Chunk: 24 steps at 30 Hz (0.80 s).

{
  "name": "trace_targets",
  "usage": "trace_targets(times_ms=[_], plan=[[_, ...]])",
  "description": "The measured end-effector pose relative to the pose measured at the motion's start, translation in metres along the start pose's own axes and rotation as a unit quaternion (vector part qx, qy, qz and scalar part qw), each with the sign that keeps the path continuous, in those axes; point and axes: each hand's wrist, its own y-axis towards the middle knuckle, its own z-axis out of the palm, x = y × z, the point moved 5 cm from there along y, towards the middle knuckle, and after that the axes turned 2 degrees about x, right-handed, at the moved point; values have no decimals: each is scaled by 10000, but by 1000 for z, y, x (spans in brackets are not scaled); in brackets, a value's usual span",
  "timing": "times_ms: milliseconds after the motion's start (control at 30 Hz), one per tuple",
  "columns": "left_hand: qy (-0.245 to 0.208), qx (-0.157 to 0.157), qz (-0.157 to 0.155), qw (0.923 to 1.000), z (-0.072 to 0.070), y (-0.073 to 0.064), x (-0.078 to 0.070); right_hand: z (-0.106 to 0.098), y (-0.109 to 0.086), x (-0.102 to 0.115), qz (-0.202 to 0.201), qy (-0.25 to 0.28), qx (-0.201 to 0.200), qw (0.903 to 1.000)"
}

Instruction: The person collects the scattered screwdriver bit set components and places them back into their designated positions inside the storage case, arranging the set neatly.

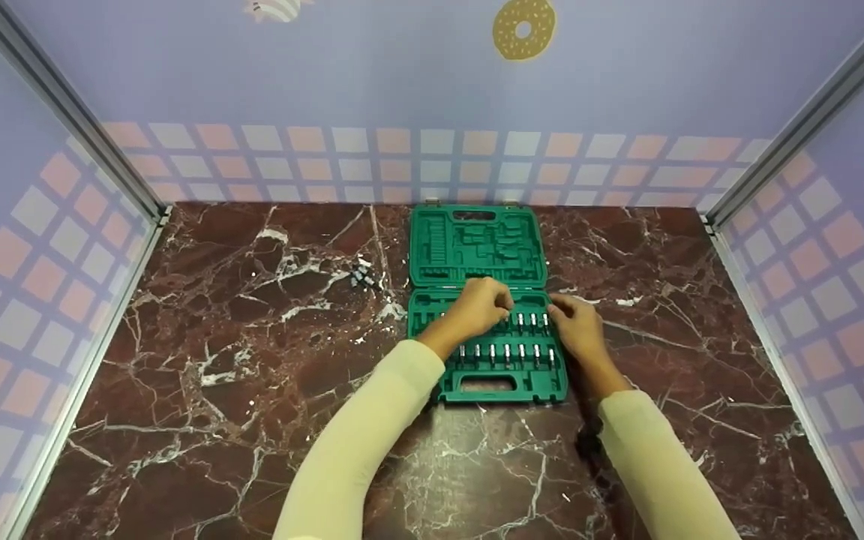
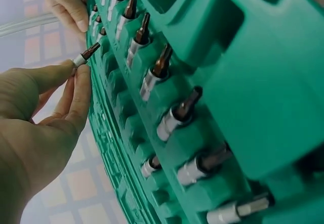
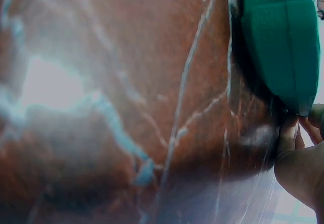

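Left hand [image 1: 479,306] was above the tray half of an open green socket-bit case [image 1: 529,386], thumb and fingertips pinching one socket bit [image 2: 86,55] by its silver base. The bit stood out past the fingertips, dark tip pointing away from the palm, over the upper row of slots; contact with the case could not be told. Right hand [image 1: 580,330] was at the case's right edge, fingertips against the rim; whether they pinched it could not be told. The held bit was to the left of that hand, a little apart from it.

Lower row of bits [image 1: 507,354] ran along the tray, between left hand and carry handle [image 1: 487,396]. Three more bits [image 1: 533,324] sat in the upper row, between the two hands. Loose small pieces [image 1: 362,274] lay heaped on the marbled tabletop [image 1: 252,420], well left of the left hand.
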Motion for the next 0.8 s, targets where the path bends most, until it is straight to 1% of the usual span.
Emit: trace_targets(times_ms=[133, 200, 333, 433, 500, 600, 800], plan=[[303, 83, 53, 9995, 6, 4, -2, 0, 0, 0, -39, -82, -32, 10000], [365, 105, 59, 9993, 9, 6, -2, 0, 0, 1, -64, -123, -53, 9999], [430, 58, 101, 9990, 12, 9, -2, -1, 0, 1, -87, -117, -79, 9999], [565, -4, 159, 9983, 14, 11, -2, -1, 0, 1, -80, -100, -71, 9999], [667, -48, 135, 9977, 15, 11, -2, -1, 0, 1, -65, -88, -71, 9999], [671, -119, -14, 9977, 15, 13, 0, -1, 1, 1, -50, -91, -77, 9999], [497, -274, -515, 9971, 15, 18, 4, -1, 1, 0, -19, -60, -84, 9999]])
